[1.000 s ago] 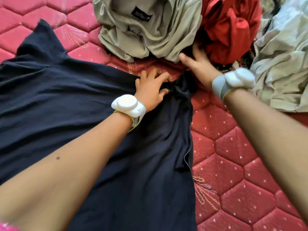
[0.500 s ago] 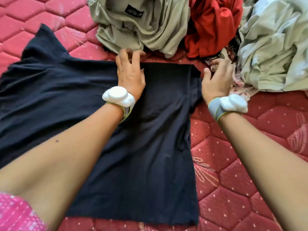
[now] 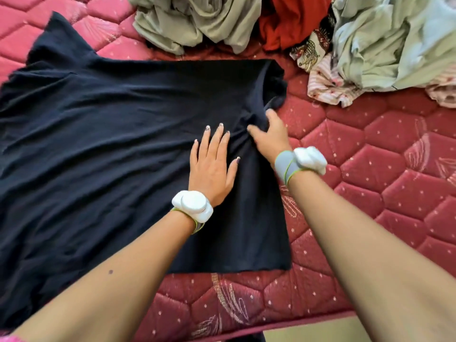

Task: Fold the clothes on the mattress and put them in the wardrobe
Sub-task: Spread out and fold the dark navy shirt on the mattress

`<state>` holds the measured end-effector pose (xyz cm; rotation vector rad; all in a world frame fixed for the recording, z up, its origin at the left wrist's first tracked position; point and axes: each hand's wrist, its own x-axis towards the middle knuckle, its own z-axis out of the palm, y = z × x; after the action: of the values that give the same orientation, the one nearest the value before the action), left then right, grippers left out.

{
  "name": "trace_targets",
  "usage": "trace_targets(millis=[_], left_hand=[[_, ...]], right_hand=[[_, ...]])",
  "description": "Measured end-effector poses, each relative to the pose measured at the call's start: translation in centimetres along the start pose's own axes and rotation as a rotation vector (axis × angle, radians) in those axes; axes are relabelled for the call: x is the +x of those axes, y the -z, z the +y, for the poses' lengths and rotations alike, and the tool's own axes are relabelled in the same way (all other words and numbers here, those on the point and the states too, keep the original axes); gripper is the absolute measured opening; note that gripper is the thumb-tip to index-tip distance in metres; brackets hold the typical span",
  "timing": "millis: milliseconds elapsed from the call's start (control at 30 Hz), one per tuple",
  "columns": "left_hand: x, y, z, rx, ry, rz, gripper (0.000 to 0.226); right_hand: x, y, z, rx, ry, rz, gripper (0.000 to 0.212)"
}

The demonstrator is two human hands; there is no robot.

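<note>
Red quilted mattress (image 3: pixel 370 193) fabric fills the near ground, its front edge running just below the forearms, with a pale strip of floor (image 3: pixel 308 335) beyond that edge at the bottom. To the right of the right arm the mattress surface lies bare for a wide stretch.

A dark navy garment (image 3: pixel 98 144) lies spread flat on the mattress. Its near hem is a straight edge just short of the mattress front, under the left forearm. Its right edge runs up from that hem to the right hand (image 3: pixel 269 137).

The left hand (image 3: pixel 212 164) rests palm down on the cloth with fingers straight and slightly spread, pressing it flat. Just to its right, and a little farther out, the right hand has its fingers curled into a bunched fold of the garment's right edge, gripping it; creases fan out from that pinch toward the left hand. Each wrist carries a white device on a band (image 3: pixel 192 206).

Past the grip the garment's far edge lies straight, and its far left corner points out over pink quilting. Beyond that edge sits a heap of unfolded clothes: an olive-grey piece (image 3: pixel 197 21) ahead of the hands, a red one (image 3: pixel 291 23) beside it, then a patterned cloth (image 3: pixel 320 77) and a pale green one (image 3: pixel 385 40) to the far right of the grip.
</note>
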<state>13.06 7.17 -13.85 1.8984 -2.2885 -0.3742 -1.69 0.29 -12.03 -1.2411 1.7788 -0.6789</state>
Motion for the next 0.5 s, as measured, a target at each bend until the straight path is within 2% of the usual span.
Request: trace_targets(millis=[67,233,267,300,400,433,500], left_hand=[[-1.0,0.1,0.6,0.027,-0.010,-0.032,0.065],[-3.4,-0.5,2.0,0.072,-0.149,-0.131,0.067],[-4.0,-0.6,2.4,0.074,-0.166,-0.137,0.066],[-4.6,-0.7,2.7,0.072,-0.176,-0.135,0.065],[-6.4,-0.6,3.1,0.060,-0.172,-0.093,0.062],[-6.9,-0.6,3.0,0.050,-0.158,-0.076,0.060],[-8.1,-0.5,2.7,0.031,-0.139,-0.058,0.059]], right_hand=[[-0.4,0.7,0.0,0.101,-0.061,0.122,0.023],[-3.7,4.0,3.8,-0.057,-0.278,0.614,0.020],[-4.6,4.4,4.6,-0.074,-0.272,0.617,0.021],[-5.6,4.2,5.2,-0.136,-0.268,0.537,0.026],[-8.9,2.2,5.4,-0.500,-0.275,0.218,0.065],[-9.7,1.5,5.0,-0.541,-0.259,0.163,0.071],[-10.7,0.1,4.6,-0.451,-0.200,0.062,0.067]])
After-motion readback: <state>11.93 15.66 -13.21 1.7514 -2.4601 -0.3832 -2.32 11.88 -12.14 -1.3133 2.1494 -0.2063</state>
